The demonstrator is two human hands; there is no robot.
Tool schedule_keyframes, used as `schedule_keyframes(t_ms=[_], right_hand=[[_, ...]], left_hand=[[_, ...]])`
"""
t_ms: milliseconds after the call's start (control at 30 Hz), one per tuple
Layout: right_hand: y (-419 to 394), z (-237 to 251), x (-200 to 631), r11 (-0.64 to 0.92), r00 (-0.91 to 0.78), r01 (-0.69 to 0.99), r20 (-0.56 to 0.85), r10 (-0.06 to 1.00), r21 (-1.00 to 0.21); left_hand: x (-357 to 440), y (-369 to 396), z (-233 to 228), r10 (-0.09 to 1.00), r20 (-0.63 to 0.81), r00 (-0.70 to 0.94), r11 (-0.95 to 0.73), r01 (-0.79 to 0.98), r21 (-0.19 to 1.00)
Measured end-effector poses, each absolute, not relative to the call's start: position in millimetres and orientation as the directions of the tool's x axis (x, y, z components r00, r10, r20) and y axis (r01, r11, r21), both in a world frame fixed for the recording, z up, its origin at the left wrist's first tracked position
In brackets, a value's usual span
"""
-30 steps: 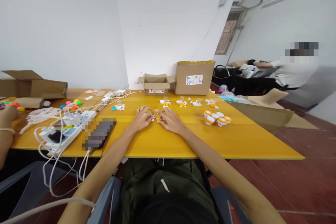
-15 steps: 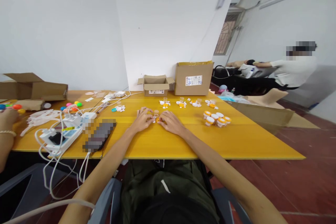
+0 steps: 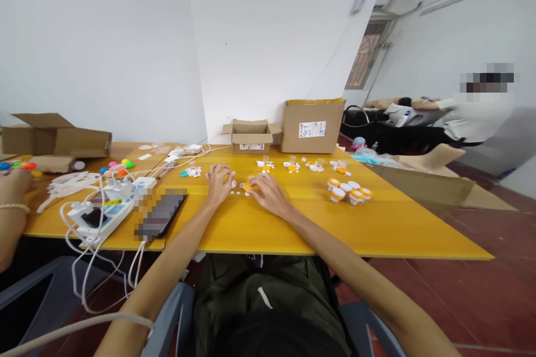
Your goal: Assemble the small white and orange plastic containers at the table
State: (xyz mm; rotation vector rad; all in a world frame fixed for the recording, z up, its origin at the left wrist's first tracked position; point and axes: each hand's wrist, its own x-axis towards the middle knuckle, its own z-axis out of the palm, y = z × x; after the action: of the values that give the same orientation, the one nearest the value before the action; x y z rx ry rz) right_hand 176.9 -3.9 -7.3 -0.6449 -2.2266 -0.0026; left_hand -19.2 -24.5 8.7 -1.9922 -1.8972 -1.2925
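Got the left forearm (image 3: pixel 178 256) and right forearm (image 3: pixel 360 278) reaching forward, kinda angling in toward each other. Holding the left hand (image 3: pixel 220 185) palm-down, fingers loosely curled, plus the right hand (image 3: pixel 268 194) near it but not touching, also palm-down.

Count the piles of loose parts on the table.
6: pile one between left hand and right hand; pile two, left of the left hand; then, farther back, left to right, pile three, pile four, pile five, pile six. Hands may hide some parts.
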Motion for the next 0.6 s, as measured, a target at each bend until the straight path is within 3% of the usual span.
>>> schedule_keyframes(t_ms=[167, 400, 600], right_hand=[[-2.5, -7.3, 175.4, 0.861, -0.562, 0.473, 0.688, 0.46, -0.189], [-2.8, -9.4, 173.8, 0.846, -0.668, 0.509, 0.549, 0.503, -0.158], [-4.4, -7.7, 175.8, 0.831, -0.676, 0.534, 0.51, 0.532, -0.159]], left_hand=[[-19.0, -24.2, 7.1, 0.766, 0.634, -0.105, -0.245, 0.864, 0.44], [-20.3, -22.6, 3.8, 0.761, 0.642, -0.097, -0.25, 0.868, 0.428], [-21.7, -19.8, 3.6, 0.796, 0.595, -0.112, -0.233, 0.85, 0.472]])
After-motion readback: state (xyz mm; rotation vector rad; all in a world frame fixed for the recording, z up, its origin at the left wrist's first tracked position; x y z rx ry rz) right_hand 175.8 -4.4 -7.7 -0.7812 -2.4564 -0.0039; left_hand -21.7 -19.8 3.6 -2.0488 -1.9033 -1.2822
